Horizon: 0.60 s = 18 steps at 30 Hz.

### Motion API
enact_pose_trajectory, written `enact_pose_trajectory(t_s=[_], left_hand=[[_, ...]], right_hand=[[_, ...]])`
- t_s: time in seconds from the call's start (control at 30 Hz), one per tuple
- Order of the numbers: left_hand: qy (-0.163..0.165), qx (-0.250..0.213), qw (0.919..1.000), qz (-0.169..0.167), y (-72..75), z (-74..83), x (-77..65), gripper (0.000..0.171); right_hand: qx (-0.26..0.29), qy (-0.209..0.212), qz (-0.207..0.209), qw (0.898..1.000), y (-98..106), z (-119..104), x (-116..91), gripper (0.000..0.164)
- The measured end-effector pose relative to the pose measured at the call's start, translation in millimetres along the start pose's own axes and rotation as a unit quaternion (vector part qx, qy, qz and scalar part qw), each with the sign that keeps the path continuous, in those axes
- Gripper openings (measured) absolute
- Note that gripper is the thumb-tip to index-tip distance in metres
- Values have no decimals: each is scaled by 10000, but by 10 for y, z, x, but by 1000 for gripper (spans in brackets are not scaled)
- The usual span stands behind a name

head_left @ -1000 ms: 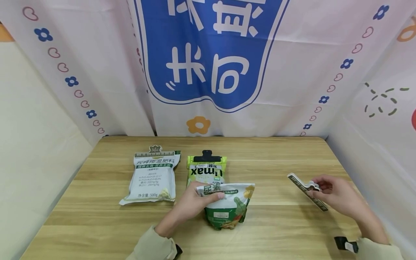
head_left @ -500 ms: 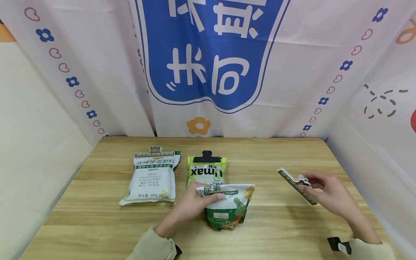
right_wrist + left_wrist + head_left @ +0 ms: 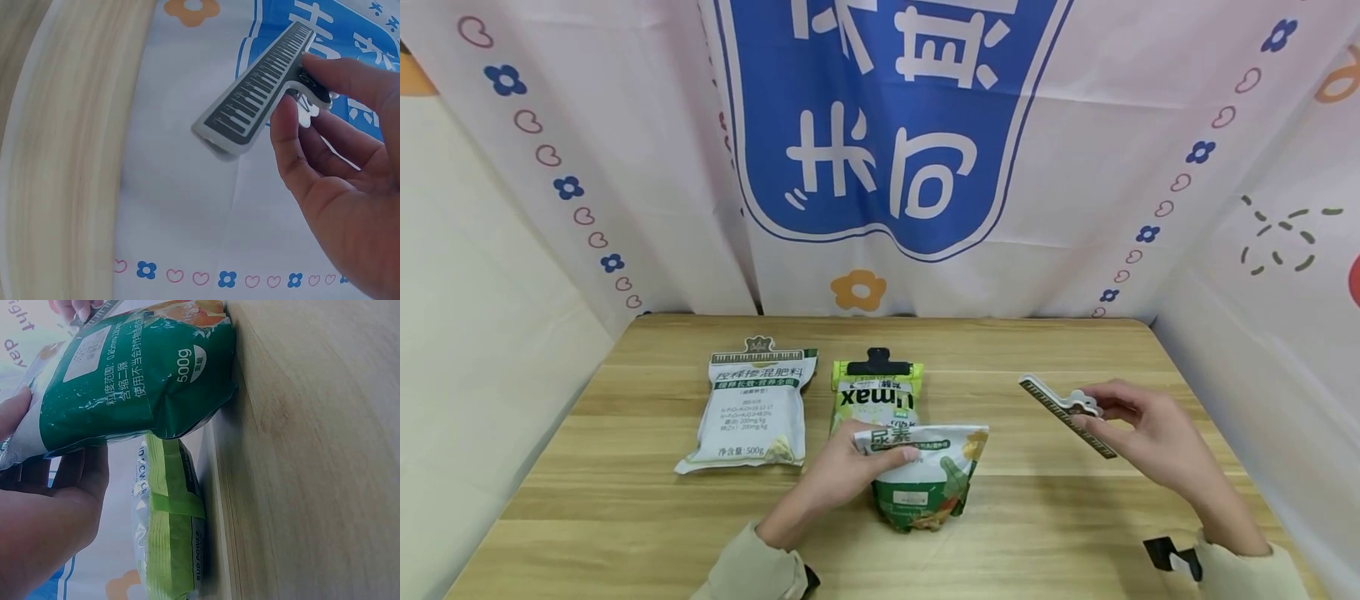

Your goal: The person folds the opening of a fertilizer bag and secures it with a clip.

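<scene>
My left hand point(image 3: 842, 468) grips the top left corner of a green and white fertilizer bag point(image 3: 925, 483), thumb across its front. In the left wrist view the bag point(image 3: 131, 381) shows "500g" on its green lower part, and the fingers lie behind it. To the right, my right hand point(image 3: 1150, 433) pinches the handle of a long clip point(image 3: 1063, 415) with a piano-key pattern. The right wrist view shows the clip point(image 3: 262, 87) held between thumb and fingers, its long edge pointing away from the palm, above the table.
A white fertilizer bag point(image 3: 752, 417) with a piano-key clip point(image 3: 757, 356) on its top lies at the left. Behind the held bag lies a lime-green bag point(image 3: 872, 402) with a black clip point(image 3: 877, 363). A printed cloth point(image 3: 1037, 208) hangs behind the wooden table point(image 3: 662, 533).
My right hand has carried the clip leftward and slightly up toward the green and white bag. The left hand and its bag have stayed in place.
</scene>
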<state>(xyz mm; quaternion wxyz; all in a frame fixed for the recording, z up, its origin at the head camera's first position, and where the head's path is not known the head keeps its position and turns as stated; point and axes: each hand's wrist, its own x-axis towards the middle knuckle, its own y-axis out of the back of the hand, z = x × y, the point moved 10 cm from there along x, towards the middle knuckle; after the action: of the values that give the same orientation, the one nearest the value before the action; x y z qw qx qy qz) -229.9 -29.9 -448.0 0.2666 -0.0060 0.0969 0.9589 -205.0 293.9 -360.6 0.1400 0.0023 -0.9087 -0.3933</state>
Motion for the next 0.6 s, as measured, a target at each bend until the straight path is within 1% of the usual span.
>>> enact_pose_trajectory(t_s=[0.2, 0.4, 0.5, 0.6], left_hand=[[19, 14, 10000, 36, 3, 14, -11, 25], [23, 17, 10000, 49, 0, 3, -10, 25], [36, -8, 10000, 44, -2, 2, -7, 25], [41, -17, 10000, 47, -4, 4, -6, 25]], right_hand=[[178, 538, -6, 9984, -22, -187, 55, 25], [132, 1245, 101, 9921, -28, -409, 80, 35], [112, 1404, 127, 9900, -36, -475, 100, 37], [132, 1381, 120, 9903, -47, -514, 125, 37]])
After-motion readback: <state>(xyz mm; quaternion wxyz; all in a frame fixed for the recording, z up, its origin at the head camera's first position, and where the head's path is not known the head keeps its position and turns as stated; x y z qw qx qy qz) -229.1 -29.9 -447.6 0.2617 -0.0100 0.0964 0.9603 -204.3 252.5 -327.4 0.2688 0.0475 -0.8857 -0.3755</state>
